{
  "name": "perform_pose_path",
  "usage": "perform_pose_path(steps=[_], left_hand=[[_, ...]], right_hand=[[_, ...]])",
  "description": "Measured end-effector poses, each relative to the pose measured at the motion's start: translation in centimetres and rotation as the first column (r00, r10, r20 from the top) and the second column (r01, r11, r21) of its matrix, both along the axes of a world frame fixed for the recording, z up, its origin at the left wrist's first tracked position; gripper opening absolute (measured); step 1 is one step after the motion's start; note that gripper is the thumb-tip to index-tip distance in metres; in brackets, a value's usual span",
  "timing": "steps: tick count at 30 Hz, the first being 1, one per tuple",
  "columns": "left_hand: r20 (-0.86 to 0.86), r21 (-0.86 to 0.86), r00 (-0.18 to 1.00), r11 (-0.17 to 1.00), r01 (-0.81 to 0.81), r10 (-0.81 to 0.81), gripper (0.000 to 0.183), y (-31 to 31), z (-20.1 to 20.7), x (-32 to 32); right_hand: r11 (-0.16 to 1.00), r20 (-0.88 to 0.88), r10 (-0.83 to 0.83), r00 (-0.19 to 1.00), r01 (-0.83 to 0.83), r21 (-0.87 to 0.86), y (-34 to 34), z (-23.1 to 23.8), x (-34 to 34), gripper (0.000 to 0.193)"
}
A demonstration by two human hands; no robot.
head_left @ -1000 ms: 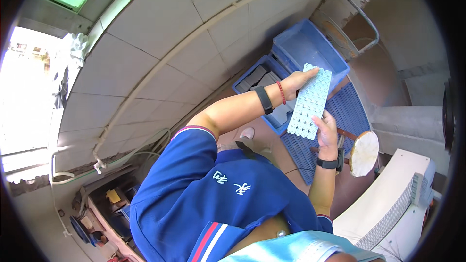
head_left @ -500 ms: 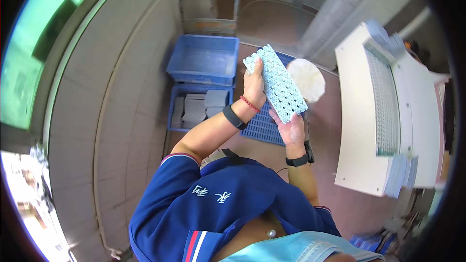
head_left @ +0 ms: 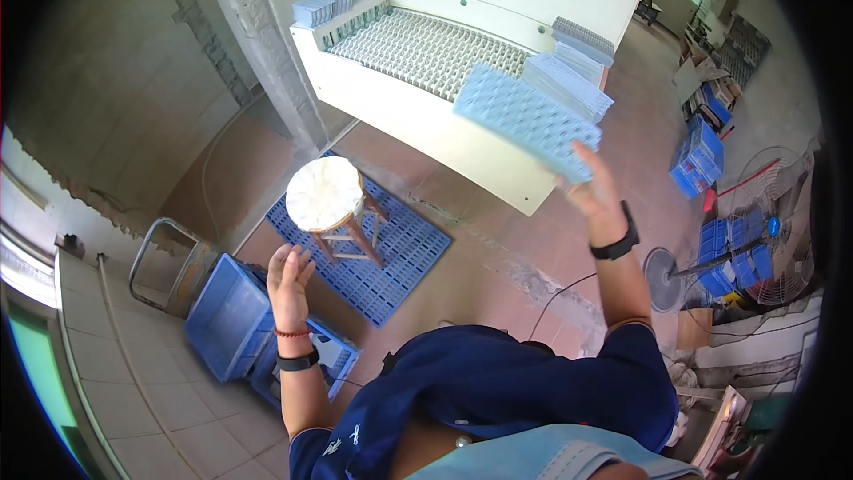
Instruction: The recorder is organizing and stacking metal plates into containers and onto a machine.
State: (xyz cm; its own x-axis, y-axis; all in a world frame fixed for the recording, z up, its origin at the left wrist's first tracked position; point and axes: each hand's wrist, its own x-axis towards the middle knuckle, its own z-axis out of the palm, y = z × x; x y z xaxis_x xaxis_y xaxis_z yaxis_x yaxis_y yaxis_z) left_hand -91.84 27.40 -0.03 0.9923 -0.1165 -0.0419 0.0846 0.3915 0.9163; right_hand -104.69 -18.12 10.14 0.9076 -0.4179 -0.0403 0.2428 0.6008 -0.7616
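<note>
My right hand (head_left: 593,194) grips one end of a light-blue slab (head_left: 524,117) with rows of small holes or dimples, blurred by motion. The slab is held out by the near edge of a white machine (head_left: 426,142) with a bed of close-set rows of small pegs (head_left: 435,49). Raised at the left, my left hand (head_left: 289,286) holds nothing, its fingers loosely apart. Close by it is a round white-topped stool (head_left: 324,194). Pale-blue stacked slabs (head_left: 569,84) lie at the right end of the machine's bed.
The stool stands on a blue slatted plastic pallet (head_left: 400,258). Blue crates (head_left: 227,320) and a metal trolley handle (head_left: 164,227) are at the left. More pale-blue stacks (head_left: 322,7) sit at the machine's left end. At the right stand a fan (head_left: 771,229) and blue crates (head_left: 697,158).
The view has turned right toward the machine. My left hand has let go of the slab and moved apart, while my right hand has carried the slab to the machine's edge.
</note>
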Motion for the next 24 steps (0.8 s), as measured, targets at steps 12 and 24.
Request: perform_pose_path(steps=[12, 24], left_hand=[[-0.116, 0.061, 0.952, 0.959, -0.277, 0.283, 0.027, 3.6, -3.6, -3.3], [-0.198, 0.129, 0.82, 0.843, -0.522, 0.538, 0.027, 8.1, -5.9, -7.2]], right_hand=[[0.936, -0.234, -0.327, 0.915, 0.28, -0.213, -23.2, 2.9, 11.0, 0.044], [0.683, -0.67, -0.48, 0.566, -0.238, -0.69, -21.1, 8.0, 7.5, 0.076]])
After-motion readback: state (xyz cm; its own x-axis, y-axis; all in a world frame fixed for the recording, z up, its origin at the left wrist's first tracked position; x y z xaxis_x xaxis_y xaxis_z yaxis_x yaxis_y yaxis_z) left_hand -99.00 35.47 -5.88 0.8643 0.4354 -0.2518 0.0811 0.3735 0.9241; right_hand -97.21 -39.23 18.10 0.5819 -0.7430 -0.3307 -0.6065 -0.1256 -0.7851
